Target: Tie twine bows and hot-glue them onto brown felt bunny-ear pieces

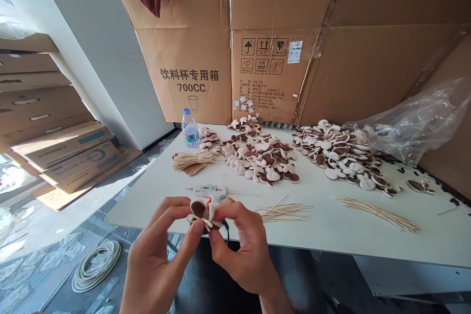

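Between both hands, above the table's front edge, is a small brown and white fabric piece [199, 209] with a cream bow on it. My left hand [162, 240] pinches its left side with thumb and index finger. On the right side, my right hand [241, 243] grips it between thumb and fingers. Just behind it lies a white glue gun [211, 196], partly hidden by the piece and the fingers. Thin sticks [285, 212] are scattered to the right of my right hand.
Piles of brown and white pieces [257, 157] [342, 157] cover the table's back. A bottle [190, 130], a stick bundle [193, 160] and another bundle [379, 213] lie around them. Clear plastic [415, 122] is at right; cardboard [191, 49] stands behind. Coiled cable [96, 266] lies on the floor.
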`<state>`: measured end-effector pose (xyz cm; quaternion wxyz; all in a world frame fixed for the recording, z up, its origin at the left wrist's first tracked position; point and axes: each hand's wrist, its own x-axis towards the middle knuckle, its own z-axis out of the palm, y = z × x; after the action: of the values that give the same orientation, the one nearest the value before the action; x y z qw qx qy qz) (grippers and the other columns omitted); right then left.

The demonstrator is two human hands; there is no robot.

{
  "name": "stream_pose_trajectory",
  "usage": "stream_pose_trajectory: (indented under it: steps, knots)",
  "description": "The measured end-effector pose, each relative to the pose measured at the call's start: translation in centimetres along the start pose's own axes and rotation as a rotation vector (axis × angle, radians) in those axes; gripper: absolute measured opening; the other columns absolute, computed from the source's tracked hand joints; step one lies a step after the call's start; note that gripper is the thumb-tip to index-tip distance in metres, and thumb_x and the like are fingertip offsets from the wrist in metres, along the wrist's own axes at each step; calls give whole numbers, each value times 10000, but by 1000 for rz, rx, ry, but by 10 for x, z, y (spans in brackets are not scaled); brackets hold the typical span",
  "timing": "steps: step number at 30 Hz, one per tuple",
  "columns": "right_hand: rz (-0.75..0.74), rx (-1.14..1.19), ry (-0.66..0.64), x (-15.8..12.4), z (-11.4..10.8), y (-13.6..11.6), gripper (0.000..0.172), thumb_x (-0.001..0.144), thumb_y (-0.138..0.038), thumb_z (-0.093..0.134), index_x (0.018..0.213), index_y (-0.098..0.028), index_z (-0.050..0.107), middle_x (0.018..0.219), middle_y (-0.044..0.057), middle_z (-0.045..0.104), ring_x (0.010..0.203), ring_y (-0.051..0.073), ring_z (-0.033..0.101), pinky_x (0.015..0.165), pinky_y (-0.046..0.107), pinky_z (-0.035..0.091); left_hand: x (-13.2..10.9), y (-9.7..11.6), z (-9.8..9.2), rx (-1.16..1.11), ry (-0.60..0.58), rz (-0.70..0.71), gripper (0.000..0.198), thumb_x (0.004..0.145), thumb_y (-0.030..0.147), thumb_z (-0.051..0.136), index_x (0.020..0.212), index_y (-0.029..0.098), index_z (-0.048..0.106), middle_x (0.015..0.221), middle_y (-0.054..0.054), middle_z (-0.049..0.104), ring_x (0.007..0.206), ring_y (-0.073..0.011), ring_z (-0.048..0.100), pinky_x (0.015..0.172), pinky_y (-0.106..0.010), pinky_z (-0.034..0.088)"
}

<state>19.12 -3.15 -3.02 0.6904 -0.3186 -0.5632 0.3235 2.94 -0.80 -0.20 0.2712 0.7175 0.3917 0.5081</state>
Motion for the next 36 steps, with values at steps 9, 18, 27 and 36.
stream_pose_trajectory:
  steps: [9,18,27,36]
  knots:
    - [7,26,-21,1,0,0,251,872,-53,732,1031,-247,722,926,-23,751,831,149,682,821,263,570,-6,10,13,-80,111,-119,104,1044,354,722,978,279,751,1075,-13,667,960,-198,634,794,-275,515]
    - [129,-149,95,2,-28,4,110,934,-275,766,1041,-259,743,936,5,796,866,204,769,838,339,652,-6,-4,17,-19,-53,-37,147,1062,393,708,1201,353,732,1219,-11,673,1120,-208,671,976,-295,555]
    - [440,-721,645,27,-260,42,334,1073,-375,753,1343,-182,713,1355,102,734,1139,272,753,967,483,650,0,-4,6,102,-131,-145,259,1032,517,711,1222,344,744,1359,-41,684,1158,-265,681,1014,-408,579]
    - [485,-1118,652,19,-341,28,367,1069,-383,753,1373,-184,698,1373,112,722,1151,280,743,972,500,646,-5,-7,13,202,-265,-123,180,1043,485,678,1169,377,745,1402,-20,667,1155,-258,702,963,-388,620]
